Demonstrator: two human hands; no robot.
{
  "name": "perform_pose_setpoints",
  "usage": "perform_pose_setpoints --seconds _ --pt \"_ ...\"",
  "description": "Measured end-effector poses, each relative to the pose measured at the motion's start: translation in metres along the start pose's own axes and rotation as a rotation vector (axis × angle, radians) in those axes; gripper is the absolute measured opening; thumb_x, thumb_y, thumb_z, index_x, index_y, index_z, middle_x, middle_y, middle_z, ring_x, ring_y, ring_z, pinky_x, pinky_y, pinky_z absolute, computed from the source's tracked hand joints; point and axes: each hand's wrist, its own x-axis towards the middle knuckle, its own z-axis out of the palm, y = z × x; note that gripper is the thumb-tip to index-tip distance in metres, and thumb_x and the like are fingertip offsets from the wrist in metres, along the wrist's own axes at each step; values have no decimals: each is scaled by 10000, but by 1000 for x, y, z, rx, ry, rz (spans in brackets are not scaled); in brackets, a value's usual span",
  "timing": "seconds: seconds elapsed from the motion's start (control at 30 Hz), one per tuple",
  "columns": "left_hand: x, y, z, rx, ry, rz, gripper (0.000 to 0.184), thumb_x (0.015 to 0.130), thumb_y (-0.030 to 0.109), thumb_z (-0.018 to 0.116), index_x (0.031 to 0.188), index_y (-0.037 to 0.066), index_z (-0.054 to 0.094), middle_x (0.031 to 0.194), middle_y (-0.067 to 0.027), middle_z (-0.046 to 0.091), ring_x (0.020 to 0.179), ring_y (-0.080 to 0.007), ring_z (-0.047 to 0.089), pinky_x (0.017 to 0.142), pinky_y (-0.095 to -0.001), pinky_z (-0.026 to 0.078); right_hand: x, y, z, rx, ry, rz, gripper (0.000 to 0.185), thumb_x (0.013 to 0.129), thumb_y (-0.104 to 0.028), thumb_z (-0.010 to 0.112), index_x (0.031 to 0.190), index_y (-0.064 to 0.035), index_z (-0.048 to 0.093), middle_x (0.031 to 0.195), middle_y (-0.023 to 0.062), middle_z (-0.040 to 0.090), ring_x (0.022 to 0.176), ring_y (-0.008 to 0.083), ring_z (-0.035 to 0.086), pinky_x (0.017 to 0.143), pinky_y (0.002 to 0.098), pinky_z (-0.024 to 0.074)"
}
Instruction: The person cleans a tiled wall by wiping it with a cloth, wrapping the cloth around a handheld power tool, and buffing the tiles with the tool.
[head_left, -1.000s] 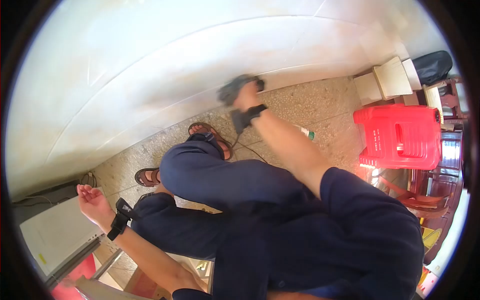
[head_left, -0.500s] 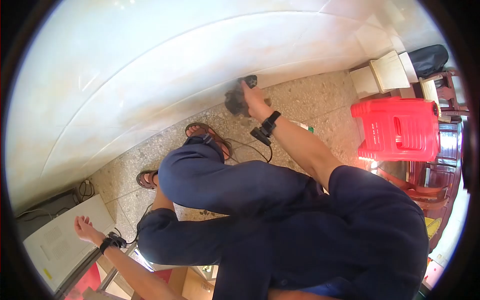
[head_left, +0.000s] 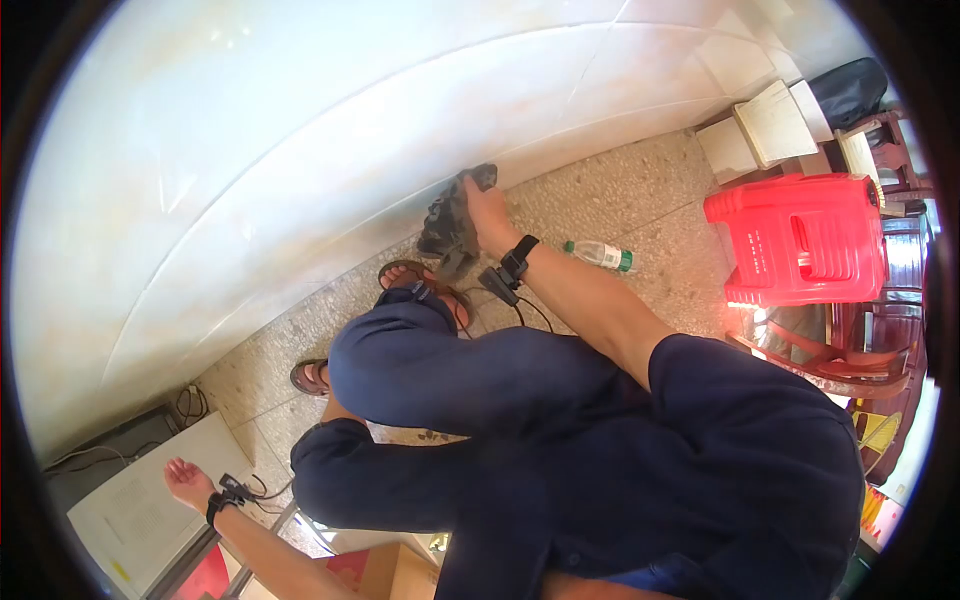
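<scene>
Pale wall (head_left: 330, 120) meets speckled floor (head_left: 640, 200). Red container (head_left: 765, 240) rests away from hands. White case (head_left: 125, 510) lies near left hand (head_left: 188, 483), whose fingers curl loosely around nothing, perhaps for balance. Dark crumpled thing (head_left: 440, 228), maybe cloth, is at wall base; right hand (head_left: 487, 210) clamps fingers on it, probably against slipping.

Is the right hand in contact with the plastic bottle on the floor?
Apart. The head view shows speckled floor between the right hand, which holds a crumpled dark cloth, and the plastic bottle lying on its side.
</scene>
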Motion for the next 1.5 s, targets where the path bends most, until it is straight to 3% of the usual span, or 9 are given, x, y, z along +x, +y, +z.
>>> perform_pose_setpoints --seconds 0.17,0.4,0.5,0.67,0.77,0.87,1.13,1.2,1.5 --pt "-9 35 -26 152 -29 115 319 1013 261 645 1239 37 670 1151 -46 698 1019 -181 670 774 -280 531 7 10 7 -116 88 -82 518 1055 -410 600 965 100 583 907 191 649 866 333 630 767 474 487" --pt "-163 12 50 131 -342 191 389 1043 259 611 1349 19 629 1132 -27 669 956 -130 629 784 -225 460 3 10 3 -150 165 -134 551 1013 -422 635 1015 129 619 1027 284 682 965 407 654 813 505 492" --pt "-234 -9 87 89 -564 137 368 1059 236 596 1342 2 612 1074 -24 655 889 -112 599 745 -231 446 4 5 0 -249 113 -227 515 968 -393 652 908 118 631 896 206 685 808 300 631 743 463 488" --pt "-308 -20 131 199 -734 140 300 1064 193 595 1283 -10 630 961 -16 672 804 -97 598 705 -229 440 30 18 -2 -159 140 -196 491 925 -378 680 853 104 623 832 203 674 737 299 618 710 470 482" --pt "-310 -22 136 308 -696 216 296 1056 192 608 1277 -2 638 954 -18 685 807 -99 614 703 -229 449 21 9 -16 -136 99 -74 491 907 -390 704 815 87 632 799 201 672 718 308 626 695 471 486" --pt "-289 -28 136 474 -655 210 299 1046 196 626 1276 6 643 945 -17 698 800 -98 630 692 -224 466 23 16 -14 -367 162 -275 524 892 -434 715 855 86 674 873 235 713 820 362 689 740 476 510" --pt "-230 -41 142 458 -514 35 262 1037 245 656 1221 62 688 966 -3 708 839 -95 662 686 -210 479 18 11 -11 -377 220 -373 592 863 -459 732 938 126 682 933 288 723 920 399 703 820 479 523" --pt "-218 -57 138 603 -472 149 252 1027 256 668 1193 69 700 940 -11 709 788 -97 662 655 -218 476 24 13 -14 -307 163 -309 597 894 -452 703 974 138 670 984 329 712 968 482 682 854 511 520" --pt "-193 -99 108 921 -585 81 242 1012 267 676 1117 53 710 883 -28 708 693 -92 661 581 -226 465 22 7 -13 -470 202 -439 552 889 -446 702 894 106 693 865 288 718 838 406 706 799 473 528"
